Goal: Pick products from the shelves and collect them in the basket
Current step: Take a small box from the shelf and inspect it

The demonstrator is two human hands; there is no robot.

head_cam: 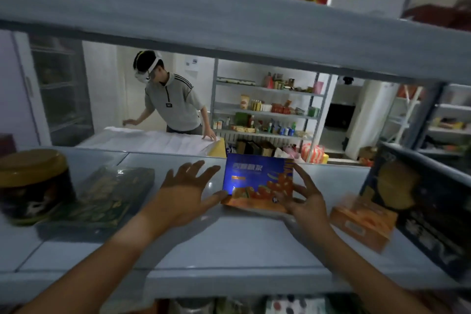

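A blue and orange product box (257, 182) stands tilted on the grey shelf (229, 245) in front of me. My left hand (187, 191) is spread, fingers straight, its thumb touching the box's lower left corner. My right hand (304, 197) is at the box's right side with fingers spread; its thumb and fingertips touch the right edge and lower corner. No basket is in view.
On the same shelf lie a dark tin with a gold lid (33, 186) and a flat green pack (109, 194) at left, a small orange box (363, 223) and a big dark box (420, 201) at right. Another person (169, 104) leans over a counter behind the shelf.
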